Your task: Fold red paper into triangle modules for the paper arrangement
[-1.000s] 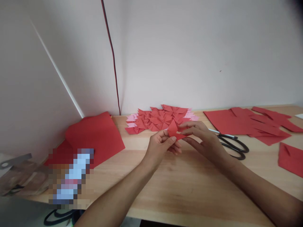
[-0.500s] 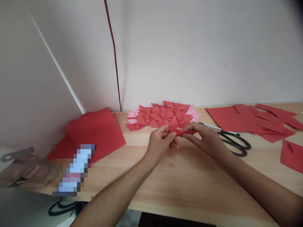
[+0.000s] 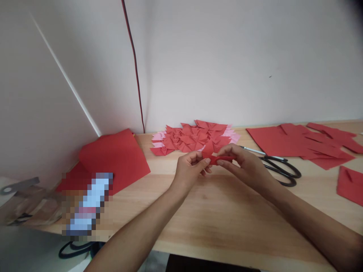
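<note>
A small red folded paper piece (image 3: 217, 158) is held just above the wooden table (image 3: 227, 219), pinched from both sides. My left hand (image 3: 190, 170) grips its left end with thumb and fingers closed. My right hand (image 3: 246, 166) pinches its right end, fingers curled over it. Right behind the hands lies a pile of folded red and pink paper pieces (image 3: 195, 138) against the wall.
Black scissors (image 3: 279, 169) lie just right of my right hand. Cut red sheets (image 3: 303, 145) cover the far right, with another red piece (image 3: 350, 185) near the edge. A large red sheet (image 3: 113, 160) and a blurred-out object (image 3: 87, 206) sit at left.
The red piece was an upright triangle a second ago; now it is pressed flatter between both hands. The hands stayed in about the same place.
</note>
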Motion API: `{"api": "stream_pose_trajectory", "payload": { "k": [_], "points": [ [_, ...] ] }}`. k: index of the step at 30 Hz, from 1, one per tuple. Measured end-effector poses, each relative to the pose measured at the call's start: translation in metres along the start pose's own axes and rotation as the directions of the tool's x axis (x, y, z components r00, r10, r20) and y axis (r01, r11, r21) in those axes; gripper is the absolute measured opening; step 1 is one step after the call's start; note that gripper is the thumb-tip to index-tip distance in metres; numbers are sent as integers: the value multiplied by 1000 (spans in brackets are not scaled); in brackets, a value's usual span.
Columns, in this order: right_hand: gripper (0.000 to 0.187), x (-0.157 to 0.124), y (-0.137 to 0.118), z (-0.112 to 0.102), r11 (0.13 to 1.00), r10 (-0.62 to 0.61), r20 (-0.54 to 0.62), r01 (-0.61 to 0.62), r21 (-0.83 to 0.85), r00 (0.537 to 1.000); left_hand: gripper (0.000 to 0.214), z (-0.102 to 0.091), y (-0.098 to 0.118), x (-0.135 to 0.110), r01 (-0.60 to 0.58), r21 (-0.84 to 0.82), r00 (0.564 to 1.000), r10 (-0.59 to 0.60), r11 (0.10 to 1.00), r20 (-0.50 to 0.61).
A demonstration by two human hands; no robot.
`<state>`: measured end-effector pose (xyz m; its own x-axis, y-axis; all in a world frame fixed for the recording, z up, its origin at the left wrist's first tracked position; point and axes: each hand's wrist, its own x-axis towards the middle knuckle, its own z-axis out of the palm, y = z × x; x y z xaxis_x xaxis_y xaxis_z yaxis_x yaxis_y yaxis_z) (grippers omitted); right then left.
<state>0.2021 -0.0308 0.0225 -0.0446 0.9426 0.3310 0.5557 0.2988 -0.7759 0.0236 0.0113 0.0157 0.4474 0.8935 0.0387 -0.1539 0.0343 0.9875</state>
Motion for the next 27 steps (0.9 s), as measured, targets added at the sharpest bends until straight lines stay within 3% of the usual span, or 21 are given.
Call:
{"api": "stream_pose_trajectory", "payload": {
  "k": [8,13,16,22,27],
  "points": [
    [15,0,-2,0,998,-52,40,53,-39,998,31,0,-2,0,108,-170,993,-114,980,-27],
    [16,-3,-2,0,993,-23,-78,13,-118,997,40,1,0,0,164,-353,983,-183,921,-21],
    [17,-4,-2,2,991,-32,-113,17,-135,993,39,2,1,-1,127,-363,987,-154,923,-46],
    [16,-7,-5,9,995,-44,-50,39,-94,998,32,4,-3,-2,82,-321,983,-129,943,-128],
    [10,-10,-9,10,992,-53,-164,34,-118,985,28,8,0,-4,54,-308,986,-99,950,-134]
  ]
}}
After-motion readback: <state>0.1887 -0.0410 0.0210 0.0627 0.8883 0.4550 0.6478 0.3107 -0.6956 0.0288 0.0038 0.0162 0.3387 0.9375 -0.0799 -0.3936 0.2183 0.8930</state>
